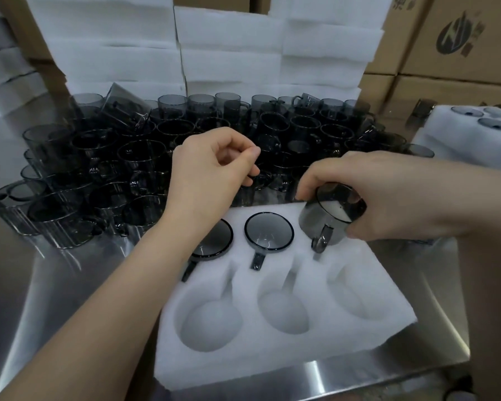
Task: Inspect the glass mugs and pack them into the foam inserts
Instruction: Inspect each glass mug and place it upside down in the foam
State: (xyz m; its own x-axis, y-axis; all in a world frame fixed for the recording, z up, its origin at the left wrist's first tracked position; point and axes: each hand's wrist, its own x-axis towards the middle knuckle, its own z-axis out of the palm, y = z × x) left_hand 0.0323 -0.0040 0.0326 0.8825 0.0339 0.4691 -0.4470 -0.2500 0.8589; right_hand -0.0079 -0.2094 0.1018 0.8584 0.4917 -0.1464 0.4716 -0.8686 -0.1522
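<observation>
From my station I see the right hand [359, 192] gripping a smoky glass mug [324, 224] base-up, tilted over the back-right pocket of the foam insert [272, 357]; two inverted mugs [269, 231] sit in its back-left and back-middle pockets; the left hand [211, 172] is curled above the loose mugs [145, 157] on the steel table [55, 285]; whether it pinches anything I cannot tell.

The right hand [359, 192] grips a smoky glass mug [327, 224], tilted with its handle toward the camera, over the far right cavity of the white foam insert [272, 357] on the steel desk [49, 279]. Two seated mugs [269, 231] fill the cavities beside it. The left hand [209, 175] curls its fingers [250, 170] above the crowded loose mugs [145, 157], possibly touching one.
</observation>
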